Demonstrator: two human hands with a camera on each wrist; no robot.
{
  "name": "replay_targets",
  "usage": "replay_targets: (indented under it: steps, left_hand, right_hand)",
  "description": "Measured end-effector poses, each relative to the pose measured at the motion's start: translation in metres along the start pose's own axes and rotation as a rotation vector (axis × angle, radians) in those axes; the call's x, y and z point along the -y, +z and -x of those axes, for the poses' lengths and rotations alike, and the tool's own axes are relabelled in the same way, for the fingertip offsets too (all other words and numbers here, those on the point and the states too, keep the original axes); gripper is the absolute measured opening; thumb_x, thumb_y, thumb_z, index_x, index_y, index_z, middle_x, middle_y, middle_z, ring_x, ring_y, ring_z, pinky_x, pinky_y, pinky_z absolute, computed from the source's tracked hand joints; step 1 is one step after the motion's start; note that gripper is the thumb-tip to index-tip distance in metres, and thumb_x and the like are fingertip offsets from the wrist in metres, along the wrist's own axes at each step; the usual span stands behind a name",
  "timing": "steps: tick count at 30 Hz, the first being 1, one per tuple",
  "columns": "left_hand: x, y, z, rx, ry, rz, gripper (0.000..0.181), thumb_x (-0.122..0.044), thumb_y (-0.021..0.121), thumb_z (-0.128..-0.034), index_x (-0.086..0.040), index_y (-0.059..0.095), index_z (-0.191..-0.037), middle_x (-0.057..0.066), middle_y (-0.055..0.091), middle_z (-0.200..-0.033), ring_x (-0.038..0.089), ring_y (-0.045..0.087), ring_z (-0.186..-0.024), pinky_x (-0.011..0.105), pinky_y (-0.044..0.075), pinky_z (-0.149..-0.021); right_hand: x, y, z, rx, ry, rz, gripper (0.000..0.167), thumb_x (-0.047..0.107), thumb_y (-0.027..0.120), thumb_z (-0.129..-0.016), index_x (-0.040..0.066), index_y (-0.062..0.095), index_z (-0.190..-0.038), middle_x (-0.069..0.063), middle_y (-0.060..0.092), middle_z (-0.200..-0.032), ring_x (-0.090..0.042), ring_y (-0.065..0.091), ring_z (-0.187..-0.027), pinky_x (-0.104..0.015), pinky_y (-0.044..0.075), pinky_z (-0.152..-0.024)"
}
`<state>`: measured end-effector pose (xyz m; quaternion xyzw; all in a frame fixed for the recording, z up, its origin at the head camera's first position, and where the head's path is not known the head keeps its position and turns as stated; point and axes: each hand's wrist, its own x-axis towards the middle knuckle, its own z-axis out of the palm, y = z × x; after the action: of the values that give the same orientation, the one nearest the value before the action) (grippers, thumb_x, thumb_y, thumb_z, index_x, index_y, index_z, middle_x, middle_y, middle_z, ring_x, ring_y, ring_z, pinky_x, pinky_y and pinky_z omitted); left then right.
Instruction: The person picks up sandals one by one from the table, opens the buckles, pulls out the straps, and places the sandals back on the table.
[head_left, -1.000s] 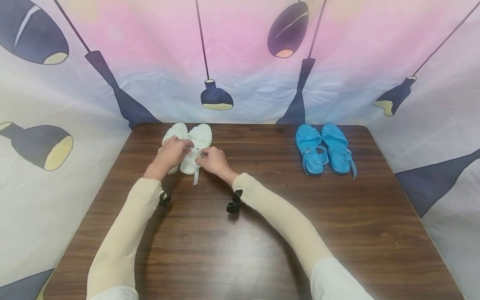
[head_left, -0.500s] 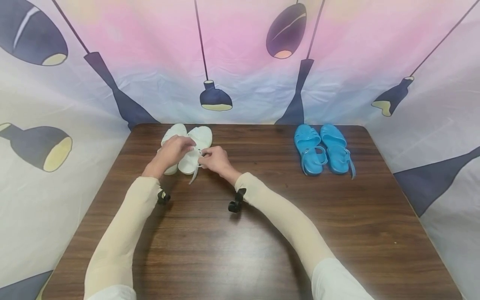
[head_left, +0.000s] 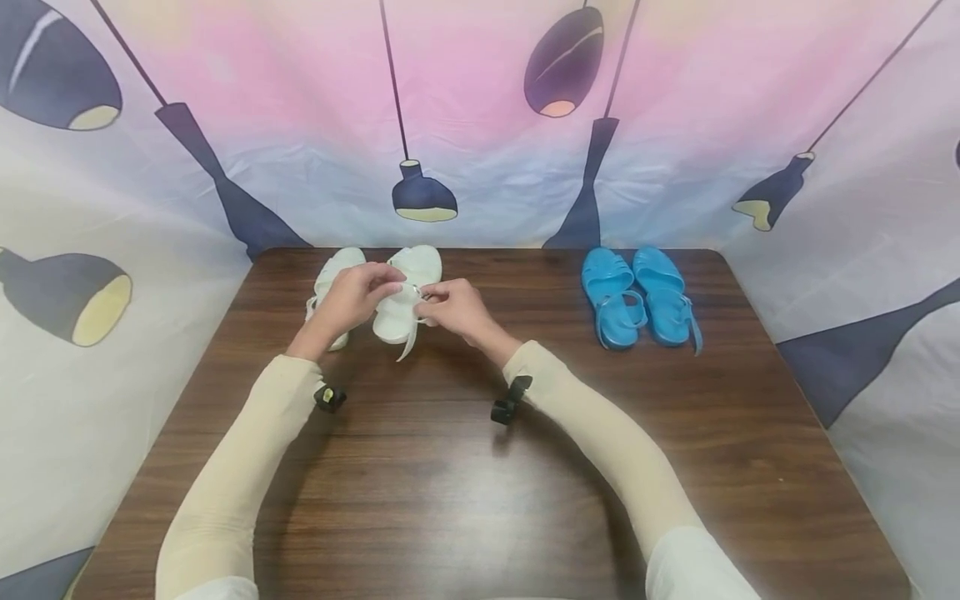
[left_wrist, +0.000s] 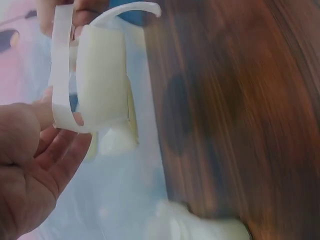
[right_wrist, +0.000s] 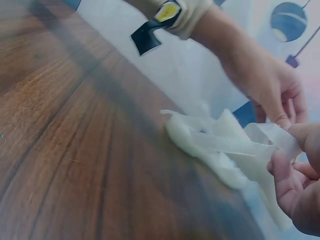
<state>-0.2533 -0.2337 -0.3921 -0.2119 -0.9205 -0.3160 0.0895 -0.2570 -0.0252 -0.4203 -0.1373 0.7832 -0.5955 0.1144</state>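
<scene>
Both hands are at a white sandal (head_left: pixel 392 321) with its heel toward me, near the table's far left. My left hand (head_left: pixel 348 298) pinches the ankle strap (left_wrist: pixel 61 65) from the left side, several fingers reaching beneath the shoe in the left wrist view. From the right, my right hand (head_left: pixel 461 312) pinches the strap by its buckle (head_left: pixel 415 290) between thumb and forefinger. A loose strap end (head_left: pixel 408 343) hangs past the heel. The sandal seems raised off the table. The other white sandal (head_left: pixel 330 275) stands to the left, partly hidden behind my left hand.
A pair of blue sandals (head_left: pixel 618 321) stands at the back right of the brown wooden table (head_left: pixel 480 467). A curtain (head_left: pixel 495 183) printed with lamps hangs behind and beside the table. Black wrist cameras (head_left: pixel 510 400) hang below both sleeves.
Both hands have carried the white sandal to the right, widening the gap from its mate. Its loose strap end has swung along. The blue sandals have stayed in place.
</scene>
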Motion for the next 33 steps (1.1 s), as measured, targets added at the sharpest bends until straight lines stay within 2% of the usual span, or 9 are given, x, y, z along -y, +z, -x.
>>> replay_targets:
  steps: [4, 10, 16, 24, 33]
  left_hand:
    - [-0.021, 0.004, -0.003, -0.036, -0.034, 0.082, 0.019, -0.014, 0.071, -0.0976, -0.001, 0.074, -0.111, 0.016, 0.075, -0.110, 0.034, 0.073, -0.100, 0.048, 0.057, -0.088]
    - [-0.051, 0.014, -0.004, -0.046, -0.068, 0.135, 0.019, -0.015, 0.074, -0.0952, -0.004, 0.077, -0.111, 0.012, 0.077, -0.108, 0.029, 0.074, -0.097, 0.045, 0.059, -0.084]
    - [-0.080, 0.027, -0.001, -0.073, -0.080, 0.164, 0.019, -0.017, 0.076, -0.0942, -0.008, 0.078, -0.110, 0.008, 0.077, -0.108, 0.025, 0.074, -0.095, 0.042, 0.059, -0.083]
    - [-0.101, 0.054, 0.006, -0.081, -0.083, 0.243, 0.016, -0.016, 0.076, -0.0937, -0.007, 0.076, -0.107, 0.007, 0.077, -0.104, 0.023, 0.073, -0.094, 0.039, 0.058, -0.084]
    - [-0.112, 0.083, 0.015, -0.035, -0.063, 0.289, 0.015, -0.015, 0.077, -0.0930, -0.006, 0.077, -0.106, 0.006, 0.077, -0.102, 0.020, 0.073, -0.091, 0.037, 0.059, -0.081]
  right_hand:
    - [0.006, -0.022, 0.010, 0.024, -0.019, 0.017, 0.039, 0.007, 0.075, -0.085, -0.002, 0.071, -0.123, -0.012, 0.075, -0.091, -0.011, 0.068, -0.065, -0.039, 0.062, -0.076]
    - [0.009, -0.056, 0.029, 0.060, -0.039, 0.115, 0.038, 0.007, 0.072, -0.084, 0.003, 0.074, -0.121, -0.007, 0.073, -0.083, -0.012, 0.064, -0.065, -0.025, 0.054, -0.061]
    - [0.016, -0.084, 0.050, 0.088, -0.054, 0.245, 0.035, 0.009, 0.071, -0.086, 0.006, 0.075, -0.120, -0.005, 0.071, -0.083, -0.014, 0.062, -0.066, -0.026, 0.053, -0.060]
    - [0.015, -0.111, 0.077, 0.149, -0.024, 0.334, 0.037, 0.009, 0.074, -0.085, 0.004, 0.074, -0.121, -0.006, 0.074, -0.088, -0.015, 0.064, -0.070, -0.028, 0.056, -0.066]
    - [-0.003, -0.128, 0.101, 0.178, 0.018, 0.410, 0.038, 0.014, 0.074, -0.086, 0.007, 0.074, -0.123, -0.003, 0.073, -0.086, -0.019, 0.060, -0.071, -0.031, 0.053, -0.062]
